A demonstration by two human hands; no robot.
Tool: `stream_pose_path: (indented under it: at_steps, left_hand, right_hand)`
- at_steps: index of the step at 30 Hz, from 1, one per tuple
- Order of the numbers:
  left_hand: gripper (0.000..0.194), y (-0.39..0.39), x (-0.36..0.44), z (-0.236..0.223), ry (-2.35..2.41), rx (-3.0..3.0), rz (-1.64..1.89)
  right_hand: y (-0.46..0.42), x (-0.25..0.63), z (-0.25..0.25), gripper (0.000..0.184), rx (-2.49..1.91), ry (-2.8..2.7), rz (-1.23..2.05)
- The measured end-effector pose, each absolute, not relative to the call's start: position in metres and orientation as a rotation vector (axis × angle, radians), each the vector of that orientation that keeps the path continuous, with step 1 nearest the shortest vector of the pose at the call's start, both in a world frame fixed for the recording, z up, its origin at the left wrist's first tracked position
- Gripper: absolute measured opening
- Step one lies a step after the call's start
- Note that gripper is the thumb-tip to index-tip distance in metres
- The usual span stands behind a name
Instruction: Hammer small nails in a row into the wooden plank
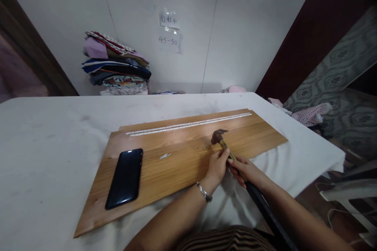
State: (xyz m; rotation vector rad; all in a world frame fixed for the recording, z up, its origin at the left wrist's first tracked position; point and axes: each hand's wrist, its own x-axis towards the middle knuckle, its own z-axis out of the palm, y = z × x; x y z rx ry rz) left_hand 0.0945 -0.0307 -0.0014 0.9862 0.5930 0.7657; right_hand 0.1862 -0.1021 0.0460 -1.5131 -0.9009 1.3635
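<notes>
My right hand is wrapped around the handle of a claw hammer, which points up and away over a wooden board. The rusty head hangs above the board. My left hand, a bracelet on its wrist, is closed at the upper handle just below the head; its fingertips are partly hidden. Beneath the hands lies the wood-grain board. A short row of small nails shows left of the hammer head. Several loose nails lie farther left on the board.
A black phone lies on the board's left part. Two white marked strips run along its far edge. The board rests on a white-covered table. Folded clothes are stacked by the wall, and a white plastic chair stands at right.
</notes>
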Motion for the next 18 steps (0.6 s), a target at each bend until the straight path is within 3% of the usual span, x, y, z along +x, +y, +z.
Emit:
stream_pose_path:
  at_steps: [18]
  left_hand:
    - [0.043,-0.0295,0.0951,-0.0029,0.604,0.985,0.79]
  right_hand:
    - [-0.1006,0.1866,0.0462,0.044,-1.539,-0.898,1.371]
